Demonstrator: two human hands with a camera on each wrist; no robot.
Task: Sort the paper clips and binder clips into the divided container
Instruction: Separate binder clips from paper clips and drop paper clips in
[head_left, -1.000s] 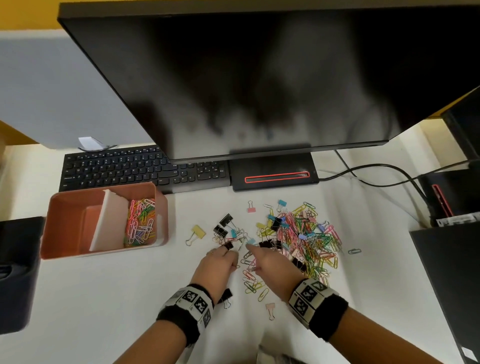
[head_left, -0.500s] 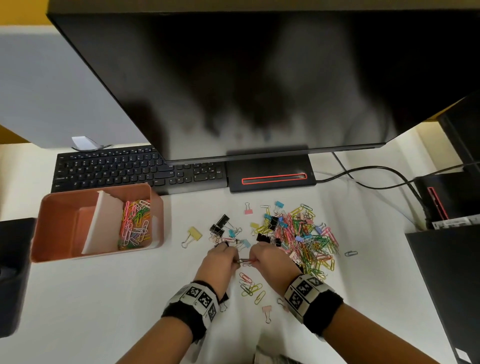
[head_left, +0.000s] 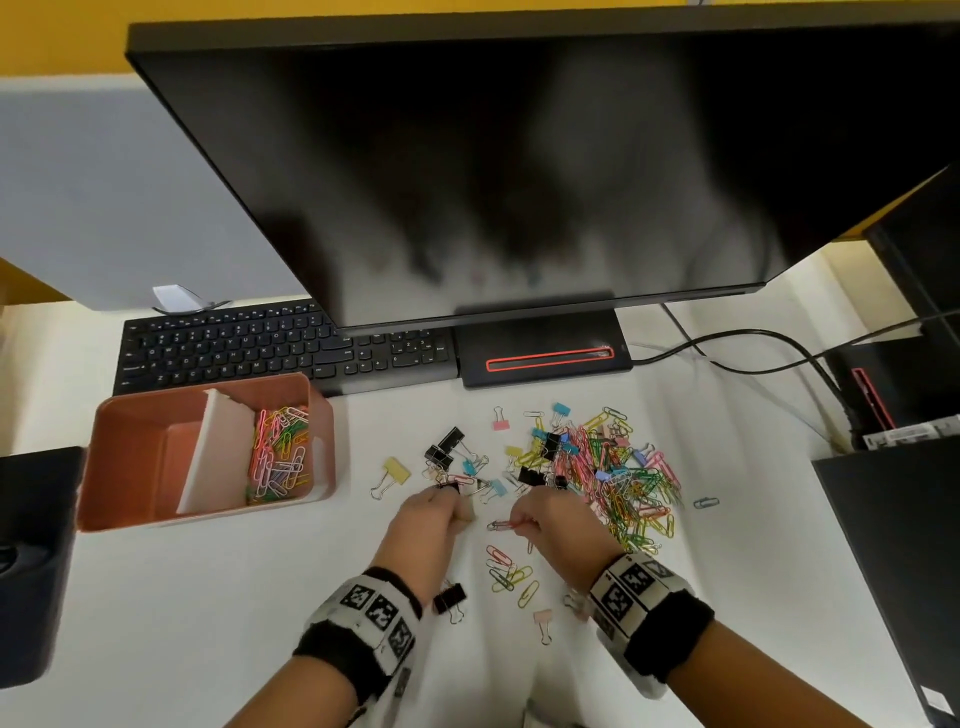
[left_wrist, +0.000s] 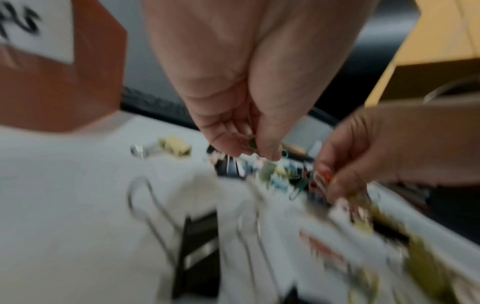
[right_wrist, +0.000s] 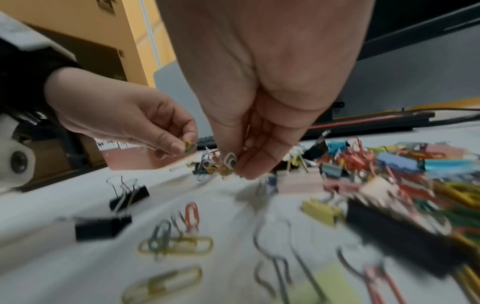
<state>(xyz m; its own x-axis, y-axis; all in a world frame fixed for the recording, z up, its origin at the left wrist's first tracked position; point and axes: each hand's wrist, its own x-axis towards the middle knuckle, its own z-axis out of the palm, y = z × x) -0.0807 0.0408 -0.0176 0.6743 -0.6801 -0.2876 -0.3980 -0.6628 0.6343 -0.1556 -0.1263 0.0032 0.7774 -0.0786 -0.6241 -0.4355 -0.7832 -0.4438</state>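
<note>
An orange container (head_left: 130, 467) with a white divider (head_left: 213, 452) stands at the left; its right compartment holds coloured paper clips (head_left: 280, 457). A mixed pile of clips (head_left: 608, 467) lies right of centre, with black binder clips (head_left: 447, 447) and a yellow binder clip (head_left: 395, 473) beside it. My left hand (head_left: 462, 512) pinches a few small paper clips (left_wrist: 253, 144) just above the table. My right hand (head_left: 514, 522) pinches a bunch of paper clips (right_wrist: 221, 164) that juts out to the left. Loose paper clips (head_left: 509, 571) lie between my wrists.
A monitor (head_left: 519, 156) on its stand overhangs the back, with a black keyboard (head_left: 280, 348) behind the container. Cables (head_left: 753, 353) run at the right rear. Black objects sit at the right edge (head_left: 893, 545) and left edge (head_left: 31, 561). A black binder clip (head_left: 449, 597) lies by my left wrist.
Both hands have drawn back from the pile's near edge towards me. They met half a second ago and now stand slightly apart, each pinching paper clips.
</note>
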